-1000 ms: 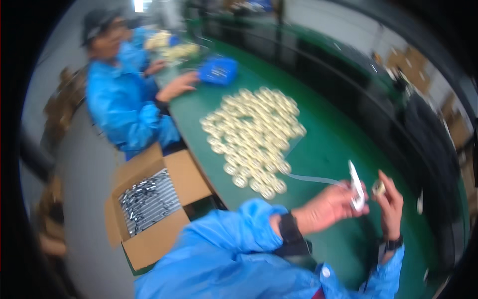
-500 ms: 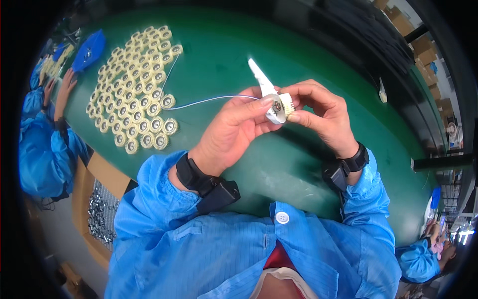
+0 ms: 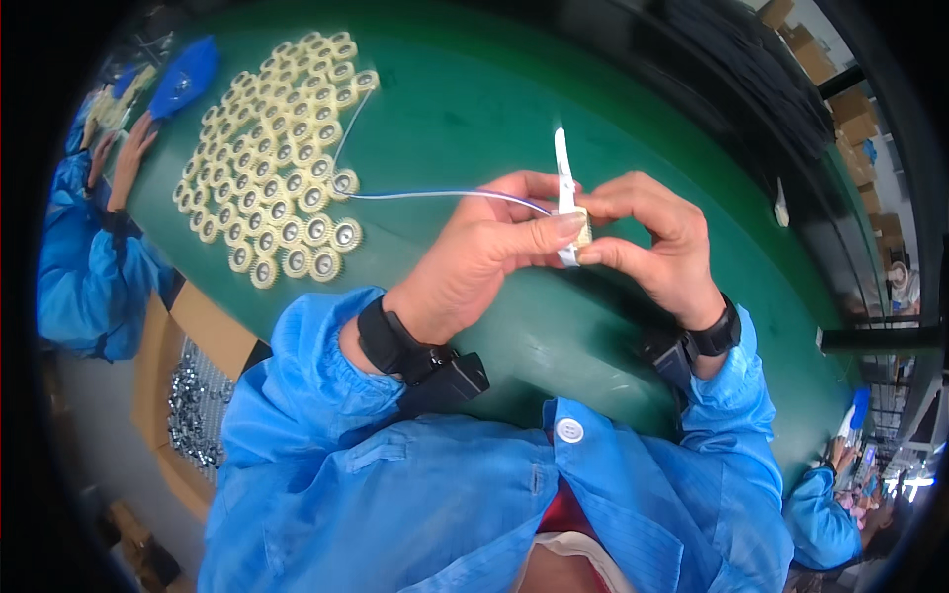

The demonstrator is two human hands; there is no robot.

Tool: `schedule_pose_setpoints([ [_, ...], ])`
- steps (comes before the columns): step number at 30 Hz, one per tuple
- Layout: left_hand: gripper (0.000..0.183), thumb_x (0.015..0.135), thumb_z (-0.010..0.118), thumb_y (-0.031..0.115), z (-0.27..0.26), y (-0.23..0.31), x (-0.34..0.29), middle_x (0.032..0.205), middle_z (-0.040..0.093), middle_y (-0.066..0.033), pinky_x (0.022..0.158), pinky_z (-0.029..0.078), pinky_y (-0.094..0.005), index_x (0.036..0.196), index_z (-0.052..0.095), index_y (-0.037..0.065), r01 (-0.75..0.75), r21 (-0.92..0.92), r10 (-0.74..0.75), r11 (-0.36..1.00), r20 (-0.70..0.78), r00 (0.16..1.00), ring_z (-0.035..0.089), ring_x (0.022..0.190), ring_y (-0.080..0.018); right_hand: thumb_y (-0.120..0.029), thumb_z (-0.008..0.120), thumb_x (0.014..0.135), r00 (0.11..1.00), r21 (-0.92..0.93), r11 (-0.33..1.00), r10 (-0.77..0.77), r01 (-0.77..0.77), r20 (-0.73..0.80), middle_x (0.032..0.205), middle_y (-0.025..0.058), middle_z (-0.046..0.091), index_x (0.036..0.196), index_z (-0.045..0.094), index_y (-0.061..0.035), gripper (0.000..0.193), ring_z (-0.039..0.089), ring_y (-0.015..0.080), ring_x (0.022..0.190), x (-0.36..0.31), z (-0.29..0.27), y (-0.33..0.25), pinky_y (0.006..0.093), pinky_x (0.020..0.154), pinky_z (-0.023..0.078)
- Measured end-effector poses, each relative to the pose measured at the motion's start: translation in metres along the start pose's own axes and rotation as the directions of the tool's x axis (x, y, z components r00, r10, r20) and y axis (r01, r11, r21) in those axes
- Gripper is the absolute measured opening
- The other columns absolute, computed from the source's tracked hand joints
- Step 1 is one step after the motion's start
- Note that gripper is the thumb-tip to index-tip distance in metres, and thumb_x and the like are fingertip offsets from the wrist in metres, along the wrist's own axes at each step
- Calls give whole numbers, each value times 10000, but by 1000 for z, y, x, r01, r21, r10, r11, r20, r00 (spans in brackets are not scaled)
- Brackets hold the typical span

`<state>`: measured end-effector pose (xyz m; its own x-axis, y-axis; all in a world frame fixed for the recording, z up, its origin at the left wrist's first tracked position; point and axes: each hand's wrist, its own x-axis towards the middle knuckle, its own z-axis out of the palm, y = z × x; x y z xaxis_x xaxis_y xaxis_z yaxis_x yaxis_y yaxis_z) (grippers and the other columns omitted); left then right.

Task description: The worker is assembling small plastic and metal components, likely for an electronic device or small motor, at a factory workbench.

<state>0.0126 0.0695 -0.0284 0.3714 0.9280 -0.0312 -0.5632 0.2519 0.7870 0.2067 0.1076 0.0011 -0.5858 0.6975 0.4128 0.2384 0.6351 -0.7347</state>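
Gear [image 3: 583,228] within right-hand grip [image 3: 664,245]

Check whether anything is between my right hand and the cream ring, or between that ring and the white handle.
Nothing visible is. The right hand pinches the cream ring, which appears set against the white handle held in the left hand. Their meeting faces are hidden. The wire comes in from the left.

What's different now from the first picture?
The right hand has brought its cream ring leftward, up against the white piece in the left hand; before, they were apart. Neither was let go. The other cream rings stay on the green table.
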Motion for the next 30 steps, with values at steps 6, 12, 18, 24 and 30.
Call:
schedule_pose_setpoints([
  [6,431,887,623,148,-4,-6,5,1117,588,-73,902,497,-339,1272,464,38,89,-240,-70,967,88,994,601,1021,-175,-141,683,818,998,-141,990,38,-29,60,1038,157,619,1025,675,-11,244,608,280,934,0,0,-11,352,805,492],
  [12,483,849,688,106,-12,-24,5,1070,554,-24,803,489,-300,1258,433,74,27,-259,-27,966,4,1000,559,981,-133,-178,555,901,966,-217,974,-2,60,258,1288,229,481,1276,465,27,437,480,398,1179,-1,23,-27,440,985,395],
  [18,722,874,683,282,-3,-35,10,1201,513,-98,923,490,-326,1390,251,21,116,-309,-87,944,105,991,574,1069,-194,-73,495,922,981,-144,979,159,-143,112,1052,171,611,1142,556,43,256,615,293,940,0,7,-31,356,823,485],
  [24,680,881,623,460,-5,-24,-7,1194,512,-133,880,491,-320,1337,347,37,213,-110,-207,971,67,976,617,987,-222,-363,400,998,893,-61,963,217,-261,-394,959,19,577,1302,525,-56,450,520,76,833,56,-110,34,216,667,394],
  [30,434,908,619,316,-7,-16,8,1017,615,-100,790,508,-275,1229,489,54,276,20,-277,961,77,958,645,888,-190,-138,523,934,759,-628,536,38,-564,-650,907,187,647,927,619,34,197,614,310,807,41,-234,234,397,728,472],
])
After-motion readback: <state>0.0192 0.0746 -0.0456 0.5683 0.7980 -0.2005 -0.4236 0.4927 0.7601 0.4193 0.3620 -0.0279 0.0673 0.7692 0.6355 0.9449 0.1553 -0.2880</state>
